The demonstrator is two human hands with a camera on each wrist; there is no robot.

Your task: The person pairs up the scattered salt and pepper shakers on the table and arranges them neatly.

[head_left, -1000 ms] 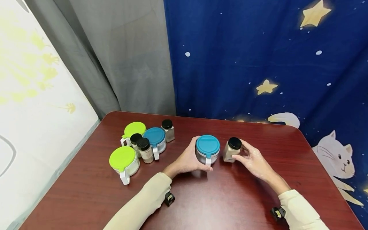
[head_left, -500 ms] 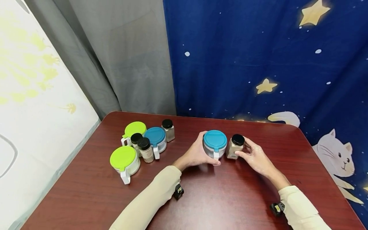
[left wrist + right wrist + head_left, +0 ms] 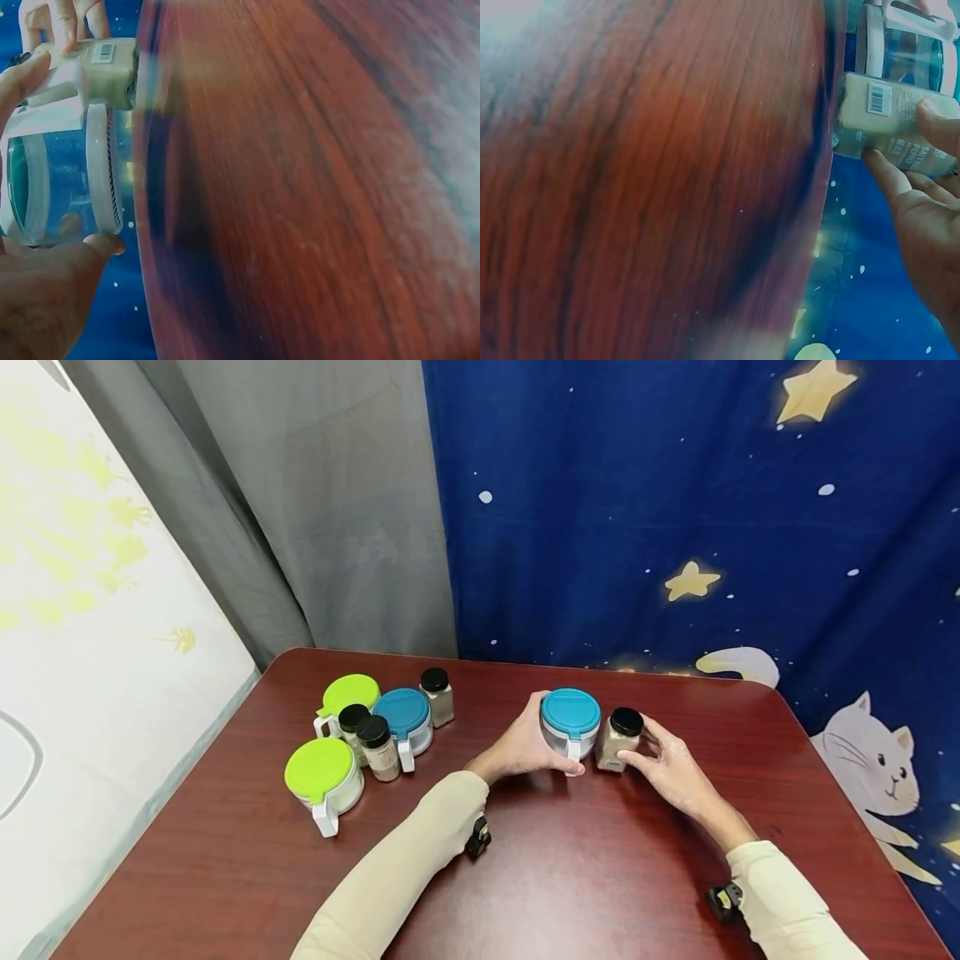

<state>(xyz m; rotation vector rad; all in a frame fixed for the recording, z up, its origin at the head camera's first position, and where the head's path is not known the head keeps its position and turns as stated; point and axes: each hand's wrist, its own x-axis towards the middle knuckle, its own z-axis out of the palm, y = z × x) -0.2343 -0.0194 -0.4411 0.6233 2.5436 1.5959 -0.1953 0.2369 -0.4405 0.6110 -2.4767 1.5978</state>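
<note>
My left hand (image 3: 525, 747) grips a clear seasoning jar (image 3: 571, 713) with a blue lid and a white handle, fingers around its left side and thumb by the handle. Just right of it stands an upright spice bottle (image 3: 617, 745) with a black cap and beige contents. My right hand (image 3: 681, 778) holds that bottle between thumb and fingers from the right. In the right wrist view the bottle's label (image 3: 907, 154) reads salt and pepper mix. Jar and bottle are very close; I cannot tell whether they touch. Whether the jar's base rests on the table is unclear.
On the left of the red-brown table (image 3: 225, 877) stand two green-lidded jars (image 3: 321, 770), another blue-lidded jar (image 3: 402, 713) and three black-capped spice bottles (image 3: 378, 750). A blue star-patterned curtain (image 3: 600, 527) hangs behind the far table edge.
My left hand has carried the blue-lidded jar right and away from me, narrowing the gap to the spice bottle. My right hand has shifted the bottle slightly right and farther back.
</note>
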